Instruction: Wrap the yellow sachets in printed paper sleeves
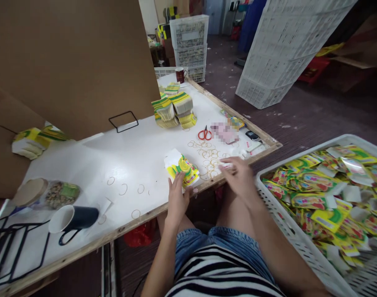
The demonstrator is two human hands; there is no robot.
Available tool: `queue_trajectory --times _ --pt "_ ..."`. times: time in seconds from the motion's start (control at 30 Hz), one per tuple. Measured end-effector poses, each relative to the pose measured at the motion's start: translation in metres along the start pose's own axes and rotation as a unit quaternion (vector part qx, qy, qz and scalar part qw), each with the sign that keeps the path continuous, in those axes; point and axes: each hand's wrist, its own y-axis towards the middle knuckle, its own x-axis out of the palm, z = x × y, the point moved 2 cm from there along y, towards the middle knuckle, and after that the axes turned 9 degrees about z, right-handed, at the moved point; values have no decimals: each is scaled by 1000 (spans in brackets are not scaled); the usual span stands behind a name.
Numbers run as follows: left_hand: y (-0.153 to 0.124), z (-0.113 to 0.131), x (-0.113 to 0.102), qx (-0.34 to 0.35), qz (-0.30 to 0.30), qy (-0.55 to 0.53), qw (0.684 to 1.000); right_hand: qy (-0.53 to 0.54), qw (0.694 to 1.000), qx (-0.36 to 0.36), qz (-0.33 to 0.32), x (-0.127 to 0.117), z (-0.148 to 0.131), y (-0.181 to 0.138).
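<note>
At the table's front edge, my left hand (177,199) holds down a small pile of yellow and green printed packets (186,168), fingers on top and thumb at the near edge. The packets have white ends and lie on the white tabletop. To the right, my right hand (240,178) is raised over the table edge with its fingers curled together. A small white bit shows at its fingertips, too unclear to name. Between and beyond the hands lie many loose rubber bands (210,156). Red-handled scissors (205,133) rest just behind them.
A white crate (287,231) full of similar packets stands at my right. Packet bundles (173,108) are stacked farther back on the table. A dark mug (80,218) and a black wire rack (18,247) are at left. Tall white crates (281,53) stand on the floor.
</note>
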Motion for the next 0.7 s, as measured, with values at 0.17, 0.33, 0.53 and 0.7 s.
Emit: queue_trajectory --times 0.17,0.33,0.53,0.7 --pt "-7 -3 -1 5 -23 -3 1000 59 988 81 -116 103 2 -19" --pt "-9 -3 -11 -41 59 -109 991 146 973 161 -73 92 -4 -30" --pt "-5 8 -8 -209 71 -423 879 412 843 323 -122 67 -26 -54" --pt "-10 18 -9 -252 -2 -537 805 418 830 327 -171 63 -38 -61"
